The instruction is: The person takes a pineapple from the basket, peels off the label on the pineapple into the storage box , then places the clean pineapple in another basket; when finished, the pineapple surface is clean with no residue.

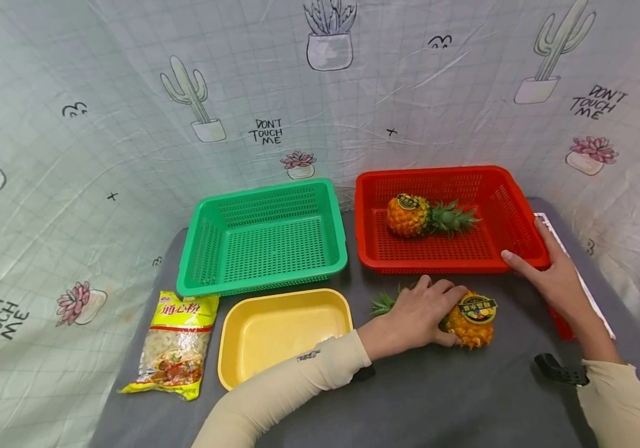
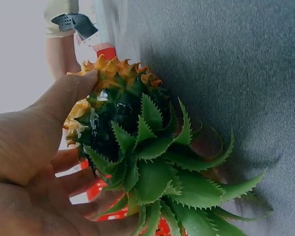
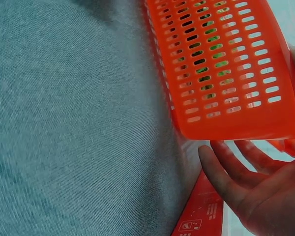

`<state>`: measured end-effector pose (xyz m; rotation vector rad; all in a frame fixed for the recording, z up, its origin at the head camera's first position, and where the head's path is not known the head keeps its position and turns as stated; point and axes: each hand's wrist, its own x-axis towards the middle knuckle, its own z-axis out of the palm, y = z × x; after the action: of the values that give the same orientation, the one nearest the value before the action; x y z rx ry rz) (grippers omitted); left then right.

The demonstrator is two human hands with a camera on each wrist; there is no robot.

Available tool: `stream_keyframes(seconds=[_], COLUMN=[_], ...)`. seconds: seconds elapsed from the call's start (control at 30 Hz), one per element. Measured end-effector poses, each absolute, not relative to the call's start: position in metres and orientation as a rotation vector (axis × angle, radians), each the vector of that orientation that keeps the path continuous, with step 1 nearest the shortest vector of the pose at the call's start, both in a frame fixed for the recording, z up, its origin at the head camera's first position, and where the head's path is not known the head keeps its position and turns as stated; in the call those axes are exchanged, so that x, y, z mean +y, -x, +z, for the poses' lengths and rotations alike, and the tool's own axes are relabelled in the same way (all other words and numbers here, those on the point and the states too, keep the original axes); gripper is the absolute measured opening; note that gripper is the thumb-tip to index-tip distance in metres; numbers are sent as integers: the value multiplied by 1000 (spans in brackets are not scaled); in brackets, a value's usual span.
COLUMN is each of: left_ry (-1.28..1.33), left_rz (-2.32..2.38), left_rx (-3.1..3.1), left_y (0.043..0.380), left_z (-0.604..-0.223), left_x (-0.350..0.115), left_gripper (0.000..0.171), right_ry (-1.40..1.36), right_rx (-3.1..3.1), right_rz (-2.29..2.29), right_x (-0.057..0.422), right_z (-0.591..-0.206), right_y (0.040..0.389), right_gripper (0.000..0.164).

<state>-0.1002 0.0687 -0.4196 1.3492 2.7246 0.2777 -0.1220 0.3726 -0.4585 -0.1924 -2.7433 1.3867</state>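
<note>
My left hand (image 1: 417, 317) grips a small orange pineapple (image 1: 475, 330) with a dark round label, lying on its side in front of the red basket. In the left wrist view its thumb presses the fruit (image 2: 115, 83) and the fingers reach behind it; spiny green leaves (image 2: 152, 177) point toward the camera. At the near right corner of the red basket (image 1: 431, 266), my right hand (image 1: 557, 283) holds the rim, thumb over the front edge and fingers along the outer side. Inside that basket lies another pineapple (image 1: 407, 218), leaves to the right.
A green basket (image 1: 264, 286) stands left of the red one. Before it sit a yellow tray (image 1: 283, 339) and a yellow bag of pasta (image 1: 176, 342). A red and white flat item (image 3: 201, 206) lies under the right forearm. Patterned cloth (image 1: 320, 112) hangs behind the grey table.
</note>
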Motion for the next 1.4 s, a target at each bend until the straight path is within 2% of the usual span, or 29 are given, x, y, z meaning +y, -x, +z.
stream_keyframes(seconds=[0.33,0.6,0.73,0.83,1.0,1.23,1.4], left_ry=[-1326,-1304,-1291,-1282,-1280,-1279,-1273], left_rz=[237,262,256,249,252,293,302], left_rx=[2711,2688,2689,2689,2685,2675,2668], left_y=[102,103,103,103,103,102,102], left_z=[-420,-419,-417,-417,-417,-417,-417], left_x=[67,67,67,67,66,64,64], left_gripper=[87,89,89,89,90,89,88], right_ry=[192,135,185,254,226,-100,-221], right_rx=[-2784,-2612,-2611,-2614,-2436,-2113,-2321], right_rz=[1449,1721,1639,1485,1421,1749,1602], right_x=[372,374,377,376,366,339,326], right_z=[-454,-453,-451,-447,-439,-434,-437], right_y=[120,105,90,79,66,53,48], right_gripper=[97,94,98,94,80,42,37])
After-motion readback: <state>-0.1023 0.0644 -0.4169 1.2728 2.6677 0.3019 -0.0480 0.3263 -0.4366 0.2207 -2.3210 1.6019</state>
